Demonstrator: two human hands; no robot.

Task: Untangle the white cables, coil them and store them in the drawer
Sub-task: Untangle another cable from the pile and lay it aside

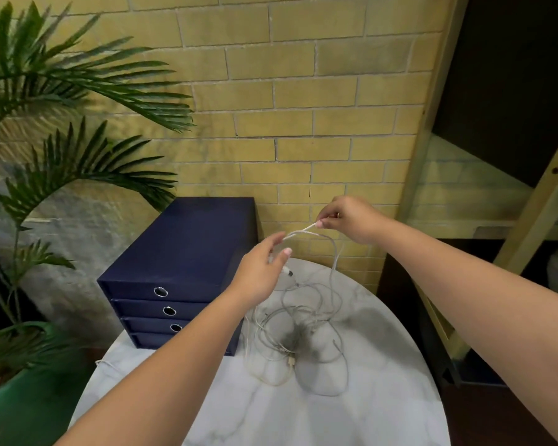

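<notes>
A tangle of white cables (298,336) lies on the round marble table (368,397), right of a dark blue drawer unit (181,252) whose drawers are all closed. My right hand (348,223) pinches a strand of cable raised above the table. My left hand (264,268) holds the same strand a short way along, fingers curled round it, with a cable plug (287,272) hanging just below. The strand stretches between both hands and drops in loops to the pile.
A potted palm (45,156) in a green pot stands at the left. Behind the table is a yellow brick wall (303,91). A wooden shelf frame (496,188) stands at the right. One thin cable end (105,363) hangs over the table's left edge.
</notes>
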